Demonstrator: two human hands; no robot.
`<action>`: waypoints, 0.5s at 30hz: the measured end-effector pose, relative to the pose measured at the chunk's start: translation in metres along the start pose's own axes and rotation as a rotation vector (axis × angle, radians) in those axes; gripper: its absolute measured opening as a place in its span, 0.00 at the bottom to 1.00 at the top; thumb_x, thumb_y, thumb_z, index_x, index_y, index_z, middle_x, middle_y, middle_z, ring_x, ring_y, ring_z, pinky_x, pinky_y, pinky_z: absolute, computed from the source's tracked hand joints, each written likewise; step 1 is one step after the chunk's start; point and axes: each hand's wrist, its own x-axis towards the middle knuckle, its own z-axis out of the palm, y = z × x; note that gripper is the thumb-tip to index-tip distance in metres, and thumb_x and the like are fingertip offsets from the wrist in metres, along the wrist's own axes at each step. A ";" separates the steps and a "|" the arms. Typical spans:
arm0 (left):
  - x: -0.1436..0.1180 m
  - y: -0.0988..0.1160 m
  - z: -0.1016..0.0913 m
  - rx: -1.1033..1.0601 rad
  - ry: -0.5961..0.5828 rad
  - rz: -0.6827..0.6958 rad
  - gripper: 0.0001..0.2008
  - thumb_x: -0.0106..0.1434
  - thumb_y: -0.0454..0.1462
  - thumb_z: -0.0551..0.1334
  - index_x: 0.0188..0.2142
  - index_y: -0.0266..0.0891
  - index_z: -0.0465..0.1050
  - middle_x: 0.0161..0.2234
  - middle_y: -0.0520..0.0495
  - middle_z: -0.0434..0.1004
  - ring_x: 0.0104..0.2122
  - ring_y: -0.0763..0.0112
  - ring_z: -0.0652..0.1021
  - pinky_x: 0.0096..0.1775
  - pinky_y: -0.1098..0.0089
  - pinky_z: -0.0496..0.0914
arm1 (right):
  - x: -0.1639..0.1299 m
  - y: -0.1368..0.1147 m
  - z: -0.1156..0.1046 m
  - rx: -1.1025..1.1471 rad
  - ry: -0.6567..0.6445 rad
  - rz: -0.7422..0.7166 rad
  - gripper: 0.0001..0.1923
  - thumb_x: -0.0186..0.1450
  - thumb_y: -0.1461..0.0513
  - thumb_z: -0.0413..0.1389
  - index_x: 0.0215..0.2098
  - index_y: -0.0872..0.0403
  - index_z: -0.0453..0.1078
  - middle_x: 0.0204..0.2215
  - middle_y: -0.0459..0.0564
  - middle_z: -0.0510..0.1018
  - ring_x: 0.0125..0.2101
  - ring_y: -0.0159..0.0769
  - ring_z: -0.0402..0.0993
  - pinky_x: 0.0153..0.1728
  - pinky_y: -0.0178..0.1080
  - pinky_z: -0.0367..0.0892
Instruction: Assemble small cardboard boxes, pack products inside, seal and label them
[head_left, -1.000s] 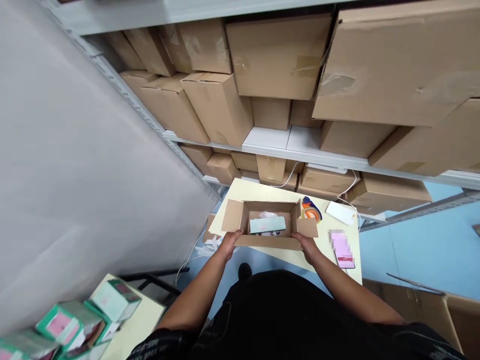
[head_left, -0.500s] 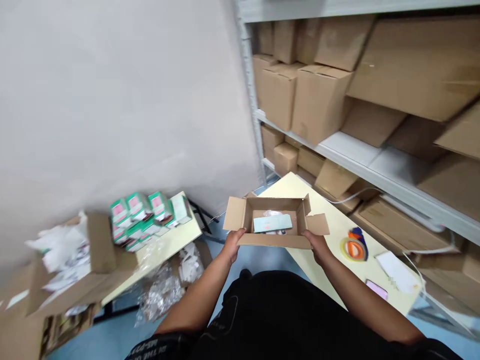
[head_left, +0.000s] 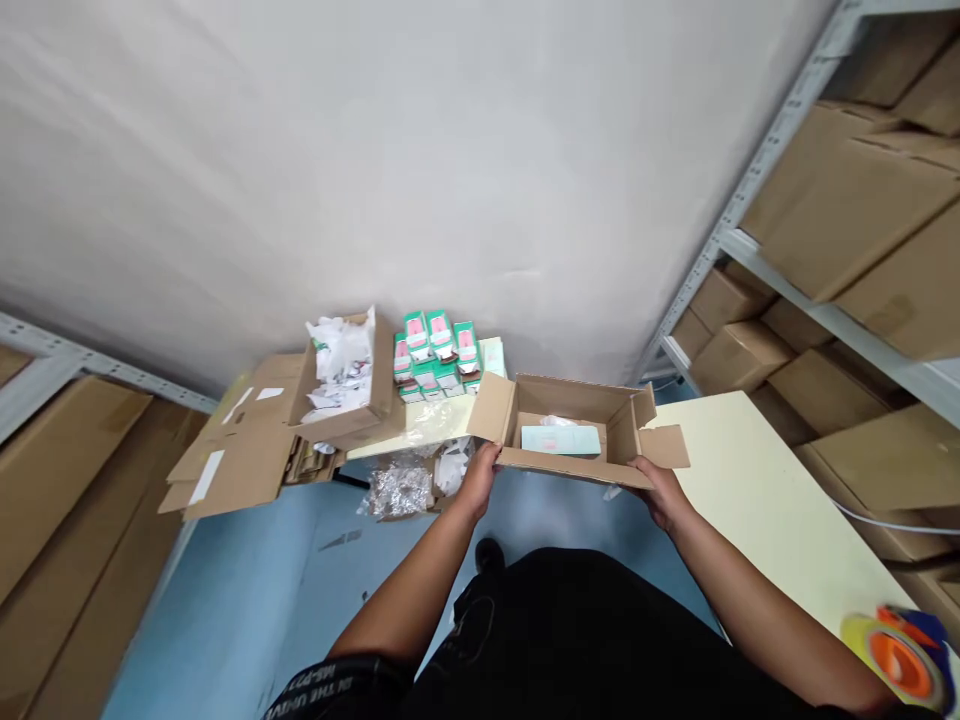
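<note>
Between my two hands is an open cardboard box (head_left: 577, 466), held in the air over the blue floor with its flaps spread outward. My left hand (head_left: 480, 482) grips its near left corner, and my right hand (head_left: 661, 492) is closed on the near right corner. Inside the box lies a long pale mint-green carton (head_left: 561, 440). Some clear plastic-like material (head_left: 555, 420) shows behind that carton; what it wraps I cannot make out.
Green-and-pink small boxes (head_left: 439, 340) are piled on the left table beside a carton of white paper or bags (head_left: 341, 365). Flattened cardboard (head_left: 251, 450) lies further left. To the right are a cream table (head_left: 765, 510), a tape dispenser (head_left: 904, 660) and shelves of boxes (head_left: 862, 200).
My view has turned left, and the held box has come round with it toward the table with the green boxes. Both hands keep their grip on it.
</note>
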 end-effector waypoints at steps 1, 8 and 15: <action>0.003 -0.001 -0.020 -0.024 -0.017 0.026 0.18 0.62 0.52 0.57 0.37 0.41 0.73 0.41 0.45 0.79 0.46 0.59 0.78 0.45 0.65 0.72 | -0.001 0.001 0.019 0.009 -0.006 0.030 0.11 0.48 0.58 0.65 0.25 0.55 0.72 0.20 0.44 0.74 0.23 0.37 0.73 0.26 0.39 0.74; 0.034 -0.005 -0.159 -0.035 -0.040 0.057 0.19 0.52 0.42 0.63 0.43 0.39 0.78 0.46 0.42 0.82 0.48 0.56 0.79 0.50 0.59 0.72 | -0.006 0.012 0.139 0.064 -0.031 0.082 0.11 0.45 0.59 0.68 0.21 0.54 0.70 0.21 0.44 0.74 0.26 0.36 0.73 0.30 0.40 0.79; 0.085 0.040 -0.309 0.449 0.387 0.224 0.15 0.64 0.44 0.57 0.39 0.40 0.79 0.39 0.48 0.84 0.41 0.61 0.80 0.46 0.65 0.73 | -0.013 0.016 0.213 0.057 -0.138 0.076 0.15 0.42 0.61 0.72 0.19 0.54 0.70 0.23 0.44 0.75 0.29 0.37 0.76 0.34 0.41 0.82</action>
